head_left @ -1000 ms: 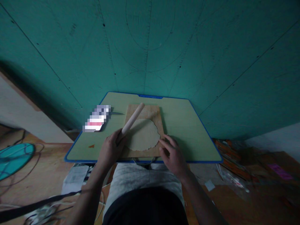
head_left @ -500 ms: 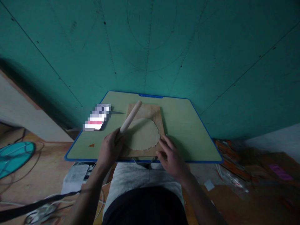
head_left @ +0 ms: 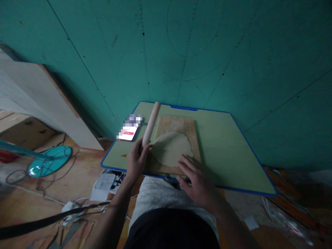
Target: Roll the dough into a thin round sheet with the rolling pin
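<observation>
A pale wooden rolling pin [head_left: 152, 122] is in my left hand [head_left: 137, 157], which is wrapped round its near end. The pin tilts up and away, left of a wooden board [head_left: 178, 122]. On that board lies a flat, rolled-out sheet of dough [head_left: 172, 148] with a ragged edge. My right hand [head_left: 193, 176] has its fingers apart, the fingertips at the dough's near right edge. Whether they press on the dough or only rest there I cannot tell.
The board lies on a light green table [head_left: 220, 148] with a blue rim. A lit phone [head_left: 129, 129] and a small orange triangle [head_left: 123, 155] are to the left. Behind rises a green wall [head_left: 116, 69]. Cables and a round turquoise base [head_left: 50, 160] are on the floor.
My view has swung left. My left hand has lifted the rolling pin away from the dough, to the left and more upright. My right fingertips have come onto the dough's near right edge.
</observation>
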Demonstrator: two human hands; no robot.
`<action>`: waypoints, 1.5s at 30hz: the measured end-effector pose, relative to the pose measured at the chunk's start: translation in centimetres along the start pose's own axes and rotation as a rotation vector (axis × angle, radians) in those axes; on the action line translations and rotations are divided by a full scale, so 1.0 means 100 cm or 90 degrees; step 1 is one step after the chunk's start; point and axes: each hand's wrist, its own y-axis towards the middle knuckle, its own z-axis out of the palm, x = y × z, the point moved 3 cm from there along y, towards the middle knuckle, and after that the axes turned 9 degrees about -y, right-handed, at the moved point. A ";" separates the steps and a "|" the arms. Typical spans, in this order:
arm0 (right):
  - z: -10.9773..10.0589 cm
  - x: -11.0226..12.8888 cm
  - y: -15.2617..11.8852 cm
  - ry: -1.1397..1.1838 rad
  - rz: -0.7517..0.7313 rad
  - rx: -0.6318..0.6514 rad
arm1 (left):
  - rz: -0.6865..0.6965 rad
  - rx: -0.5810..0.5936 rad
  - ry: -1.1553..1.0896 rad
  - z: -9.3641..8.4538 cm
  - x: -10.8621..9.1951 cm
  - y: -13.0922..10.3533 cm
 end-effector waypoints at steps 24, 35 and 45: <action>0.001 0.013 0.061 -0.117 -0.143 0.065 | -0.036 -0.003 -0.145 -0.004 -0.003 0.000; 0.002 0.016 0.071 -0.163 -0.292 0.011 | -0.018 -0.010 -0.124 -0.003 -0.004 -0.001; 0.014 -0.007 0.073 -0.214 -0.140 0.137 | -0.025 -0.002 -0.108 -0.004 -0.009 -0.001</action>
